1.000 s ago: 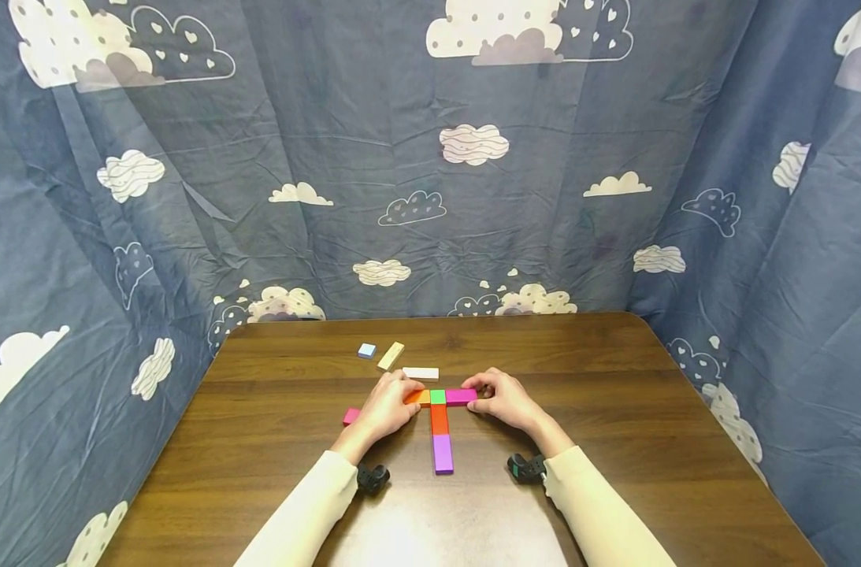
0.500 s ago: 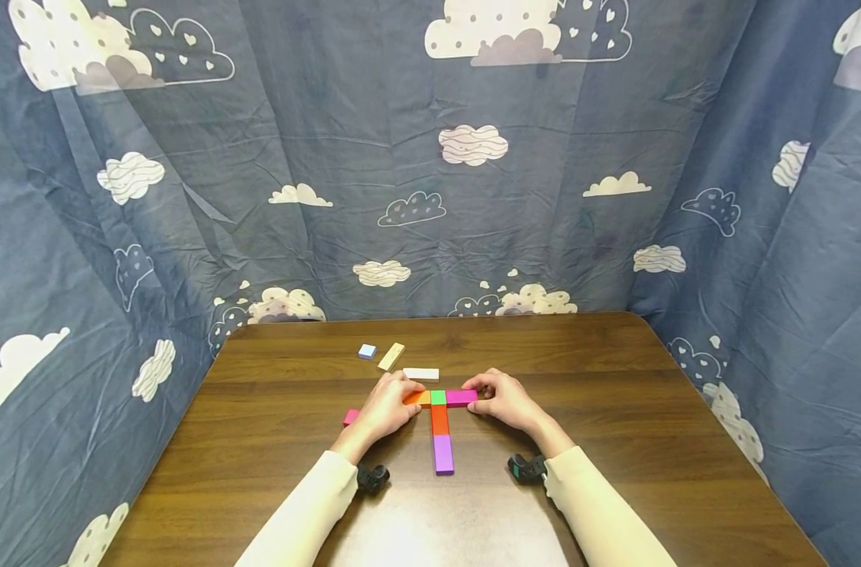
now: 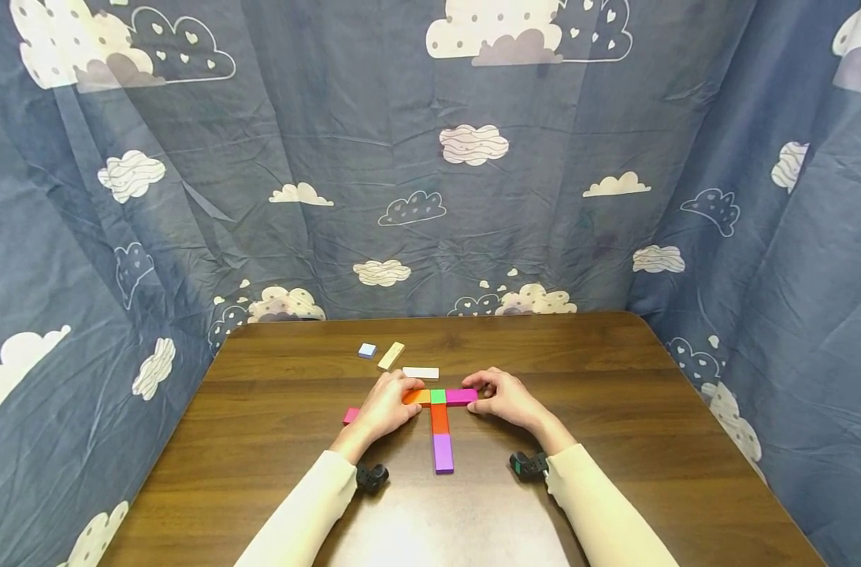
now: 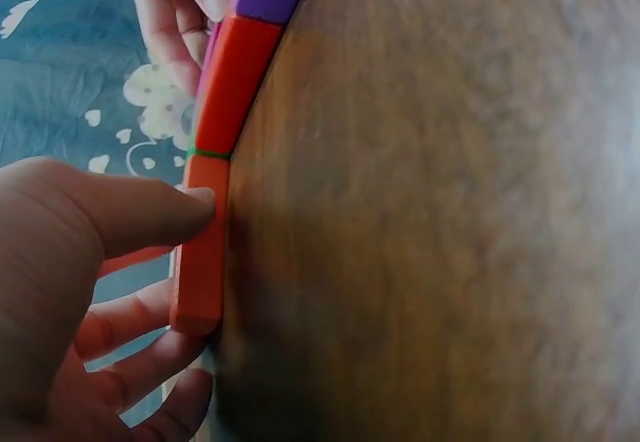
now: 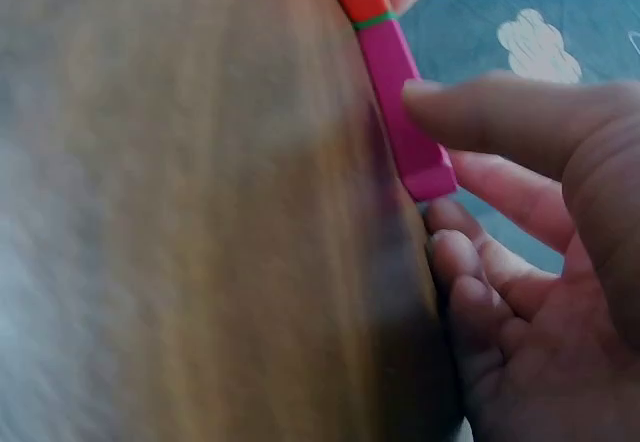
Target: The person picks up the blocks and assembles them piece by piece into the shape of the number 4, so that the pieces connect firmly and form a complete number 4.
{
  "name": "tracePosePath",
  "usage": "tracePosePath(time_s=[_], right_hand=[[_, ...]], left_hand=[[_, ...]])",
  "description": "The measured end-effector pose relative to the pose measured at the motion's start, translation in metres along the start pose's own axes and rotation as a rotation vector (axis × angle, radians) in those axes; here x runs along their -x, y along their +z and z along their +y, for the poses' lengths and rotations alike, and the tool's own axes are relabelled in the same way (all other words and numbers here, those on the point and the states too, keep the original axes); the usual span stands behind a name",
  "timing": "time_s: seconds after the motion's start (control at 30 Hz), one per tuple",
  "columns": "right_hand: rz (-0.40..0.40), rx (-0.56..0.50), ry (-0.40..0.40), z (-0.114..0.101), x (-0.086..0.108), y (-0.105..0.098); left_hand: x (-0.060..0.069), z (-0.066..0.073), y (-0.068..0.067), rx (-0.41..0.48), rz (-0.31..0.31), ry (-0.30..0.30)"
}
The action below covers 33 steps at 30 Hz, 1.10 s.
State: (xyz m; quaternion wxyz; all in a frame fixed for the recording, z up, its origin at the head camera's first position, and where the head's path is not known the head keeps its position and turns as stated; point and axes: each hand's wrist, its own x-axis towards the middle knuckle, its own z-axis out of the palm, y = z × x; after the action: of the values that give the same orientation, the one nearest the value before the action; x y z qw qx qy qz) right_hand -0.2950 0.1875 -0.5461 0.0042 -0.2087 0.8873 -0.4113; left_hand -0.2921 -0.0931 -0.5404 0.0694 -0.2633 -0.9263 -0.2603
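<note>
Coloured blocks form a T on the table. A small green block is at the junction, with an orange block to its left and a magenta block to its right. Below it run a red block and then a purple block. My left hand pinches the orange block between thumb and fingers, as the left wrist view confirms. The magenta block's outer end is held by my right hand, its thumb on the near side.
Beyond the T lie a white block, a pale wooden block and a small light-blue block. A pink block is partly covered by my left hand. A cloud-patterned curtain hangs behind the brown table.
</note>
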Motion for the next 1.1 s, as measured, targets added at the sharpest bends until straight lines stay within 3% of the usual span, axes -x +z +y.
tracePosePath(time_s=[0.23,0.43,0.57,0.8,1.1], right_hand=[[-0.094,-0.131,-0.003,0.007,-0.004,-0.009],[-0.164,-0.209,0.060,-0.005,-0.015,-0.023],[-0.198,-0.175,0.092,-0.021,-0.026,-0.030],[-0.119,-0.026,0.078,-0.035,-0.054,-0.035],[-0.105,0.080,0.047,-0.031,-0.071,-0.016]], left_hand=[[0.007,-0.005,-0.011,0.074,0.030,-0.026],[0.014,-0.004,-0.021,0.052,0.097,0.051],[0.021,0.000,-0.022,0.013,0.100,0.085],[0.027,0.011,-0.017,-0.079,0.042,0.168],[0.037,0.015,-0.008,-0.192,0.018,0.226]])
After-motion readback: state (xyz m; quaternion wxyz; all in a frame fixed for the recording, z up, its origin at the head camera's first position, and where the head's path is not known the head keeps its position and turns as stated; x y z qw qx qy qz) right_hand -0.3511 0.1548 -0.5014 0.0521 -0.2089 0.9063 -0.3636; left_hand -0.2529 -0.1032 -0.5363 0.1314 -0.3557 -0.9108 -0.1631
